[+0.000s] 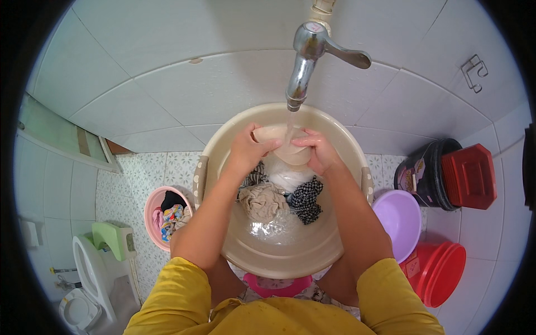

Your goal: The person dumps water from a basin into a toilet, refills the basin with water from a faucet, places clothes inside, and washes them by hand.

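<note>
Both hands hold a pale beige, curved, pad-like piece (293, 153) under running water. My left hand (253, 148) pinches its left side, thumb on top. At its right side, my right hand (320, 151) grips the edge. Water falls onto it from a chrome faucet (298, 79) above. Below is a large beige plastic tub (280, 259) with water in it. Inside lie a wadded beige cloth (263, 203), a black-and-white patterned cloth (307, 201), a white cloth (289, 178) and a striped cloth (254, 175), partly hidden by my left hand.
On the left stand a pink basin (151, 234) of clothes, a toilet (90, 272) and a green-and-white stool (109, 240). Rightward are a purple basin (398, 226), a black bucket (423, 176), red stacked containers (471, 176) and a red bucket (444, 274). A tiled wall (234, 83) rises behind the tub.
</note>
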Available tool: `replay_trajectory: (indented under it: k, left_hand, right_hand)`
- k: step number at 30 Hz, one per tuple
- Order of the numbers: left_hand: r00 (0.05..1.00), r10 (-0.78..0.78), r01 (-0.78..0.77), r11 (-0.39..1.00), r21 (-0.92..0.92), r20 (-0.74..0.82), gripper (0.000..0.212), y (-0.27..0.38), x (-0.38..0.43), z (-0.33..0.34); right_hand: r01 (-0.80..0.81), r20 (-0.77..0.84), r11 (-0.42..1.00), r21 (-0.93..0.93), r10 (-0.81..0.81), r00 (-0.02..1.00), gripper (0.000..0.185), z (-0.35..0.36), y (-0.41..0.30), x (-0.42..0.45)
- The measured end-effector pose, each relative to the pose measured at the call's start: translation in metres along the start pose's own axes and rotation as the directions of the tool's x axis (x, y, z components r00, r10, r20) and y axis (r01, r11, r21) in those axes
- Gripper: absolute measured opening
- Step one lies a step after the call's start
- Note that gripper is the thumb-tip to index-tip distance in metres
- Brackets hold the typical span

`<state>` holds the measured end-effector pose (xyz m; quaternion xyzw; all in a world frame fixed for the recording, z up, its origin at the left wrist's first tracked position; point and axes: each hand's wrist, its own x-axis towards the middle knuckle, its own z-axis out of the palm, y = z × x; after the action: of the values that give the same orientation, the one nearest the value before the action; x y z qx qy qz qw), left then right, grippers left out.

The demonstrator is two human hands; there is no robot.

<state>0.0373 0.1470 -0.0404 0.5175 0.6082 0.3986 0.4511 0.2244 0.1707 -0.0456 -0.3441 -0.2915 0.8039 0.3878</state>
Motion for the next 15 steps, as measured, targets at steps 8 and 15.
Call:
replay_trajectory:
  k: [8, 15]
  left_hand:
    - [0.859, 0.469, -0.510, 0.739, 0.441, 0.207, 0.034, 0.011, -0.043, 0.027]
    - [0.976, 0.088, -0.083, 0.996, 0.036, -0.198, 0.019, 0.014, -0.026, -0.014]
  right_hand:
    - [0.062, -0.039, 0.885, 0.461, -0.049, 0.998, 0.060, 0.005, 0.028, 0.011]
    - [0.040, 0.100, 0.995, 0.095, -0.049, 0.994, 0.043, 0.049, 0.016, -0.007]
